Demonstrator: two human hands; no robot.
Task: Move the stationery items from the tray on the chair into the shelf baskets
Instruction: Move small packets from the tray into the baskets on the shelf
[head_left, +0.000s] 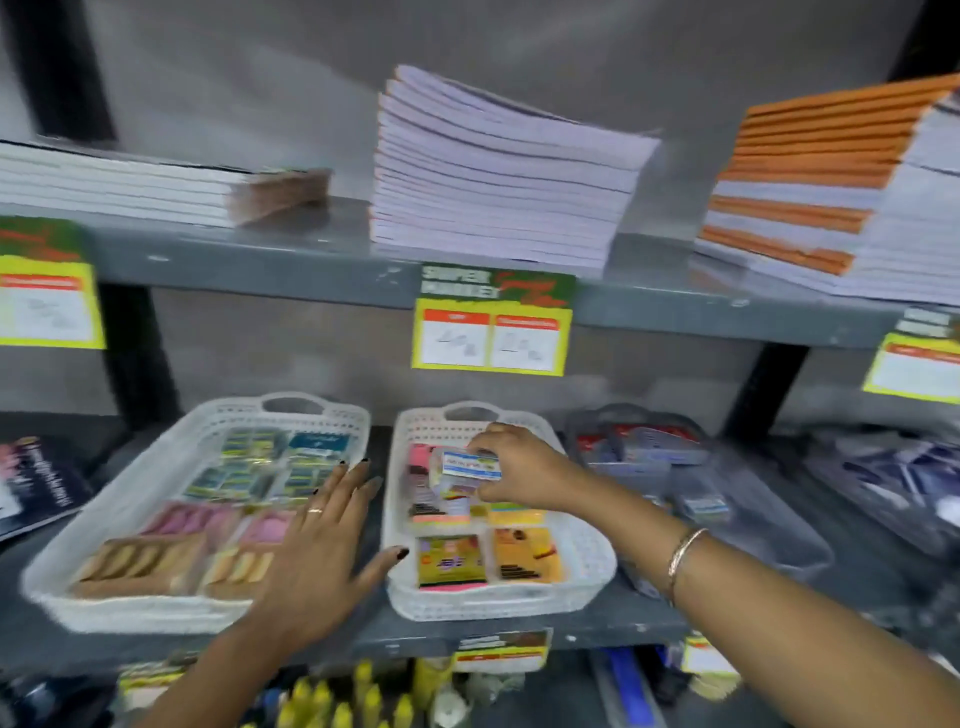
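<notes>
While left hand (317, 551) hovers flat, fingers spread; right hand (511, 467) fingers pinching small box (470, 464) over middle basket (587, 566)

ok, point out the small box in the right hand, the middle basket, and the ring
small box (471, 464), head view, on its printed label.
middle basket (597, 566), head view, right rim.
ring (314, 511), head view, on the band.

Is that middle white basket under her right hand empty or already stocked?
Stocked. The middle white basket holds colourful packs across its floor, and the right hand holds a small box above them.
</notes>
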